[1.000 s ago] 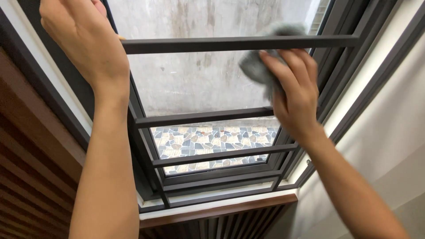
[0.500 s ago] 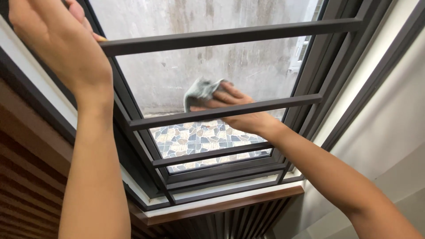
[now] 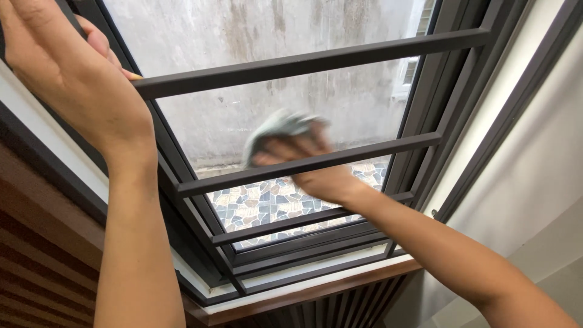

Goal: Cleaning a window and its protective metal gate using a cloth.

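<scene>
— What have your hands got hold of?

— My right hand (image 3: 316, 167) reaches between the dark horizontal bars (image 3: 316, 61) of the window grille, fingers closed around a grey cloth (image 3: 276, 126), bunched and pressed flat to the glass pane (image 3: 243, 36). The cloth sits just above the second bar down, left of the pane's middle; it is blurred, so I cannot make out its folds.

— And the left?

— My left hand (image 3: 67, 73) is up at the top left, wrapped on the dark window frame (image 3: 176, 176) where the top bar meets it — fingertips curl round behind the edge, the back of the hand faces me.

— What shows through the glass?

— A stained grey concrete wall (image 3: 340, 97) outside, and lower down a paving of irregular coloured stones (image 3: 267, 203).

— Around the window?

— A white sill strip (image 3: 316, 282) with a brown wooden ledge (image 3: 340, 285) under it, dark wooden slats (image 3: 42, 267) to the left, and a pale wall (image 3: 534, 176) to the right.
</scene>
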